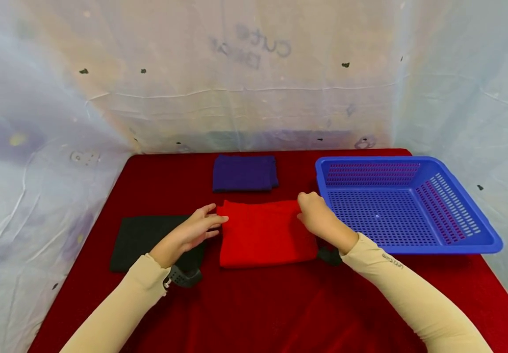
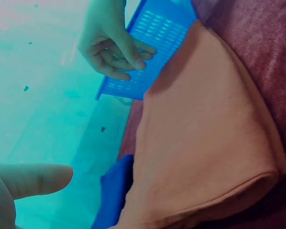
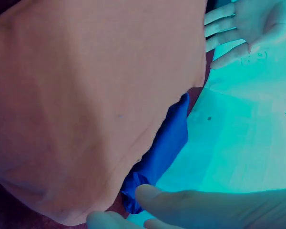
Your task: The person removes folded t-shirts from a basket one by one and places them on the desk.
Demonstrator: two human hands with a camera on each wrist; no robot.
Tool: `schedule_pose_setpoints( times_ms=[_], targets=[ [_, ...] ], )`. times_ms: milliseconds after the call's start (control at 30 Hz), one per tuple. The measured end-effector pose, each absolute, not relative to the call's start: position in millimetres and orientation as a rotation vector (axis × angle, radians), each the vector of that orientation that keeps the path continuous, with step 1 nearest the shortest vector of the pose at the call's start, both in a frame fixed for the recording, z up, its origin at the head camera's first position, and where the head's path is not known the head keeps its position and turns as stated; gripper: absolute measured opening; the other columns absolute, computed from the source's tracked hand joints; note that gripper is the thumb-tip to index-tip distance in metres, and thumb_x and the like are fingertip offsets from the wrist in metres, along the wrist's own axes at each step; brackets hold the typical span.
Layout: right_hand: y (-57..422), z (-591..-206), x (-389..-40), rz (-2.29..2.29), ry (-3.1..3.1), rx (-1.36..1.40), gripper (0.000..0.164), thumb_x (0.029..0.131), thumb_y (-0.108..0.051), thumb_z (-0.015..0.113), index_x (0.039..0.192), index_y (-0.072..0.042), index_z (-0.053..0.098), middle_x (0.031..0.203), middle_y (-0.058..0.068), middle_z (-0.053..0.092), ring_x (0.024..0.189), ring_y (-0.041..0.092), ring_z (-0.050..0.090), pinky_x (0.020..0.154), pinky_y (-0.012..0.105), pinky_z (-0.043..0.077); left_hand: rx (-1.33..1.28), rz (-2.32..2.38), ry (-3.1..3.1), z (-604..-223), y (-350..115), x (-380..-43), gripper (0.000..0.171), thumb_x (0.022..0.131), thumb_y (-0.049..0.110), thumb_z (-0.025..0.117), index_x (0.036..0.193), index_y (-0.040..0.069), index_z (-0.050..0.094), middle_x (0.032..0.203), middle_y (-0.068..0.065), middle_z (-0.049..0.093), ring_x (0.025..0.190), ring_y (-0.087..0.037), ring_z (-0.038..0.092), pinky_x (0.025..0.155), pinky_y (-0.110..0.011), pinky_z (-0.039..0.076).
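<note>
A folded red cloth (image 1: pixel 265 235) lies flat on the table; it looks salmon in both wrist views. My left hand (image 1: pixel 194 229) is at its left edge, fingers spread and slightly bent, with fingertips close to the upper left corner. At the upper right corner hovers my right hand (image 1: pixel 320 218). The left wrist view shows that right hand (image 2: pixel 109 50) with loosely bent fingers and nothing between them. In the right wrist view its thumb (image 3: pixel 181 202) is near the cloth's edge, apart from the fingertips.
A folded dark blue cloth (image 1: pixel 244 174) lies behind the red one. To the left, a folded black cloth (image 1: pixel 141 240) is partly under my left forearm. A blue plastic basket (image 1: pixel 382 215) stands at the right on the red-covered table (image 1: pixel 263 309). Pale sheeting (image 1: pixel 245 98) hangs around.
</note>
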State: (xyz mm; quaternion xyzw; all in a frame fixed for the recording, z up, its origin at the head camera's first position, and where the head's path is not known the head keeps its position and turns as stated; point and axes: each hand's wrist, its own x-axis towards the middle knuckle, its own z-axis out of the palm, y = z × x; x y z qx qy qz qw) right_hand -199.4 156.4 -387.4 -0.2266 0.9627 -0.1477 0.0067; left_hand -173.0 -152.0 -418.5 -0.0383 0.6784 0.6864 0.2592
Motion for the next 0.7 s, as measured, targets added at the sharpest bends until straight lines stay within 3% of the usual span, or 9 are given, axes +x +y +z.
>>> schedule_pose_setpoints(
  times_ms=[167,267,433,567,700],
  targets=[
    [161.4,-382.3,-202.1,-0.617,2.91,-0.63,0.017,0.087,0.003,0.074,0.088,0.011,0.059,0.073,0.013,0.06,0.063,0.021,0.059,0.056,0.033,0.052,-0.09,1.87,1.886,-414.3,-155.7,-171.8,0.083,0.102,0.011,0.054,0.157,-0.002,-0.007,0.159,-0.032,0.002,0.146,-0.043,0.02,0.116,-0.056,0.021],
    [166.1,-379.2,-202.8,-0.739,2.844,-0.597,0.021,0.089,0.002,0.073,0.1,0.015,0.06,0.073,0.013,0.063,0.058,0.018,0.061,0.056,0.031,0.054,-0.078,1.882,1.906,-411.7,-160.0,-170.1,0.081,0.102,0.012,0.053,0.157,-0.002,-0.005,0.159,-0.032,0.003,0.146,-0.042,0.02,0.116,-0.056,0.021],
    [174.1,-368.3,-204.2,-0.936,2.704,-0.539,0.024,0.092,0.001,0.07,0.106,0.017,0.059,0.079,0.02,0.069,0.061,0.028,0.069,0.055,0.032,0.058,-0.038,1.9,1.935,-405.7,-169.6,-168.1,0.077,0.104,0.013,0.052,0.158,0.0,-0.001,0.16,-0.031,0.005,0.146,-0.043,0.02,0.117,-0.055,0.022],
    [181.1,-359.5,-207.3,-1.1,2.57,-0.481,0.027,0.094,-0.001,0.068,0.11,0.017,0.058,0.091,0.028,0.069,0.071,0.035,0.072,0.06,0.035,0.06,-0.012,1.906,1.972,-397.9,-178.8,-167.7,0.074,0.105,0.016,0.049,0.159,0.001,0.0,0.158,-0.031,0.01,0.145,-0.045,0.018,0.117,-0.054,0.022],
    [191.6,-352.3,-210.2,-1.298,2.387,-0.407,0.029,0.097,-0.004,0.064,0.116,0.018,0.058,0.099,0.028,0.069,0.08,0.037,0.072,0.069,0.039,0.061,-0.001,1.889,2.027,-390.1,-187.5,-167.2,0.071,0.108,0.022,0.045,0.159,0.002,0.002,0.16,-0.028,0.009,0.146,-0.046,0.016,0.117,-0.054,0.022]
  ],
)
